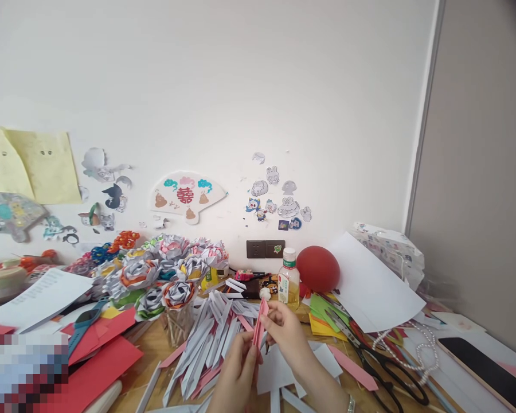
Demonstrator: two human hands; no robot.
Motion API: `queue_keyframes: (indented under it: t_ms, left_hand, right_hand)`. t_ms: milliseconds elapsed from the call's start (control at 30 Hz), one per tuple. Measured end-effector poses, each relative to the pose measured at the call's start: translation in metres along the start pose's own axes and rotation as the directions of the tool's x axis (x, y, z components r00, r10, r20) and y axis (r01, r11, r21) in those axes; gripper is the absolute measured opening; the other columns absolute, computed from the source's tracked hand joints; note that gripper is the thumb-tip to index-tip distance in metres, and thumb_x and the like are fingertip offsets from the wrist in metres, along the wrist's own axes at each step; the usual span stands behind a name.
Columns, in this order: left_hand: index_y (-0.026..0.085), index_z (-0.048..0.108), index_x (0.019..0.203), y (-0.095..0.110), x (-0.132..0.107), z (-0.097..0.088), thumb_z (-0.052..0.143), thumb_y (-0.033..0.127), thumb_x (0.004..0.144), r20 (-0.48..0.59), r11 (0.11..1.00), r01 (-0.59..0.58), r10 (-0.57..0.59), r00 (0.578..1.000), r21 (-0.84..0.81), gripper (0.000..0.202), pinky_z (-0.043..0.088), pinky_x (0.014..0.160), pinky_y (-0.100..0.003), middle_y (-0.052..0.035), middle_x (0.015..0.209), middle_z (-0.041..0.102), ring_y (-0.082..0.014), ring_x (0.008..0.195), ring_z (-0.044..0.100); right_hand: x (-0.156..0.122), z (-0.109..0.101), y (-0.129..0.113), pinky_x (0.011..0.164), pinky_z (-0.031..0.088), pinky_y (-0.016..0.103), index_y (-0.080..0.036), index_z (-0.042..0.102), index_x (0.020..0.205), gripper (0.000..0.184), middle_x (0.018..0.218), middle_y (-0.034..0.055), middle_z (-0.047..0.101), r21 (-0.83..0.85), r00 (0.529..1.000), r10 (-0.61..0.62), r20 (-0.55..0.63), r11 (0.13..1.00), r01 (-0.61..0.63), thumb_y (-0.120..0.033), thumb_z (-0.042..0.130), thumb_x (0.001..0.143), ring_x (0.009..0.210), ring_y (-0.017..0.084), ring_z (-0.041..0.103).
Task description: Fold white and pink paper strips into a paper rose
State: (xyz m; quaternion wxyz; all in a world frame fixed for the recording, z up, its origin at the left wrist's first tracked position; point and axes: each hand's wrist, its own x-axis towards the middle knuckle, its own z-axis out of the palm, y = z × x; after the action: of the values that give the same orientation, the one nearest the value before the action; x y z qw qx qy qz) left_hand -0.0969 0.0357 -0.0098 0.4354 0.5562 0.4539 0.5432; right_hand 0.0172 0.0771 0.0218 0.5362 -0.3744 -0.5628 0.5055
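Both my hands meet low in the middle of the head view, over a heap of folded paper strips (206, 350). My left hand (236, 376) pinches the lower part of a narrow pink folded paper strip (260, 327) that stands nearly upright. My right hand (288, 335) grips the same strip near its top, fingers curled round it. A bracelet shows on my right wrist.
Paper roses (163, 275) stand in a cup at the left. Red sheets (98, 355) lie at front left. A small bottle (289, 284), a red balloon (318, 268), scissors (387, 367), white sheets (370, 287) and a dark tablet (485, 367) crowd the right. The wall carries stickers.
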Motion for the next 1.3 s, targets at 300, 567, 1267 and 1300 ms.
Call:
queue_keyframes:
  t_ms: [300,567,1267,1300]
  left_hand:
    - [0.019,0.043,0.067,-0.003,0.010,-0.003,0.052,0.063,0.064,0.212,0.946,0.182,-0.126,0.969,-0.268,0.045,0.028,0.036,-0.019,0.0052,0.039,0.048,-0.0094,0.031,0.043]
    - [0.019,0.044,0.077,0.006,0.009,-0.005,0.062,0.053,0.062,0.290,0.888,0.255,-0.147,0.946,-0.383,0.042,0.022,0.035,-0.017,0.0078,0.043,0.049,-0.0045,0.029,0.037]
    - [0.019,0.040,0.071,0.009,0.016,-0.031,0.060,0.053,0.063,0.001,0.881,0.235,-0.257,0.966,-0.411,0.040,0.021,0.039,-0.016,0.0114,0.047,0.037,-0.0017,0.034,0.031]
    - [0.019,0.040,0.072,0.009,0.016,-0.031,0.059,0.052,0.064,0.004,0.880,0.237,-0.258,0.966,-0.411,0.039,0.021,0.040,-0.016,0.0113,0.047,0.037,-0.0019,0.035,0.031]
  right_hand:
    - [-0.005,0.004,-0.001,0.056,0.037,0.022,-0.015,0.053,0.066,0.007,0.058,-0.0031,0.049,-0.183,0.985,-0.127,0.114,0.972,0.147,-0.021,0.056,0.067,0.056,0.011,0.047]
    - [-0.009,0.003,-0.013,0.063,0.041,0.024,-0.014,0.059,0.072,0.014,0.069,0.0018,0.058,-0.257,0.978,-0.118,0.170,0.953,0.160,-0.023,0.049,0.073,0.066,0.014,0.053]
    - [-0.020,-0.041,-0.003,0.041,0.023,0.020,-0.024,0.069,0.073,0.020,0.053,-0.0038,0.056,-0.742,0.785,0.167,0.597,0.486,0.461,-0.022,0.070,0.053,0.043,0.010,0.039]
    - [-0.019,-0.042,-0.004,0.041,0.024,0.020,-0.024,0.068,0.076,0.019,0.056,-0.0034,0.056,-0.752,0.780,0.200,0.592,0.486,0.446,-0.028,0.069,0.057,0.045,0.011,0.041]
